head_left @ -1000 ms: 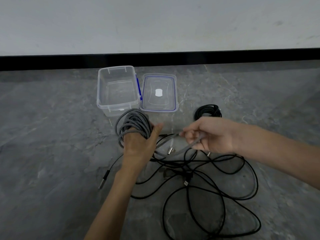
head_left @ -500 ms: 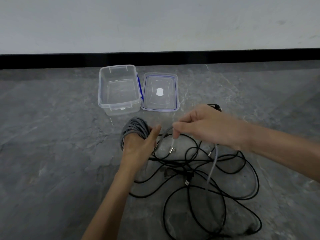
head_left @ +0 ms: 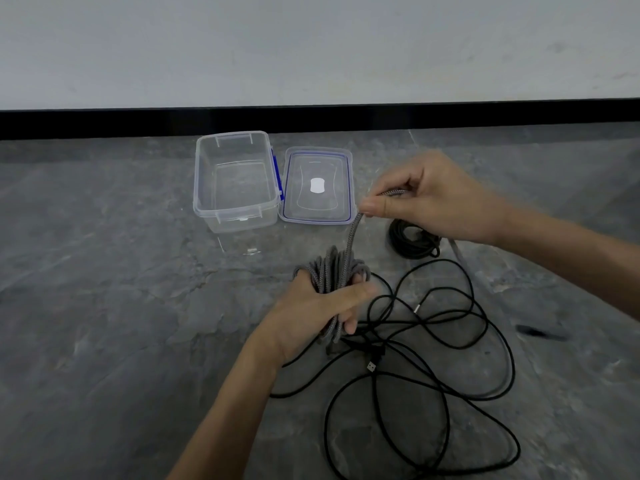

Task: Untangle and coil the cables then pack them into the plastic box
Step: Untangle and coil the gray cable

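Note:
A grey braided cable (head_left: 341,268) is wound in several loops around my left hand (head_left: 311,313), which grips the coil just above the floor. My right hand (head_left: 433,199) is raised up and to the right, pinching the free stretch of the same grey cable between thumb and fingers; the strand runs taut down to the coil. A loose tangle of black cable (head_left: 433,358) with a USB plug sprawls on the floor under and to the right of my hands. The clear plastic box (head_left: 207,181) stands open and empty at the back.
The box's clear lid (head_left: 318,187) with a blue seal lies flat to the right of the box. A small coiled black cable (head_left: 414,242) sits on the grey stone floor below my right hand. A wall with a black skirting runs behind.
My right hand has risen and moved right, pulling the grey strand taut upward from the coil. The coil on my left hand has turned, with my thumb now across it.

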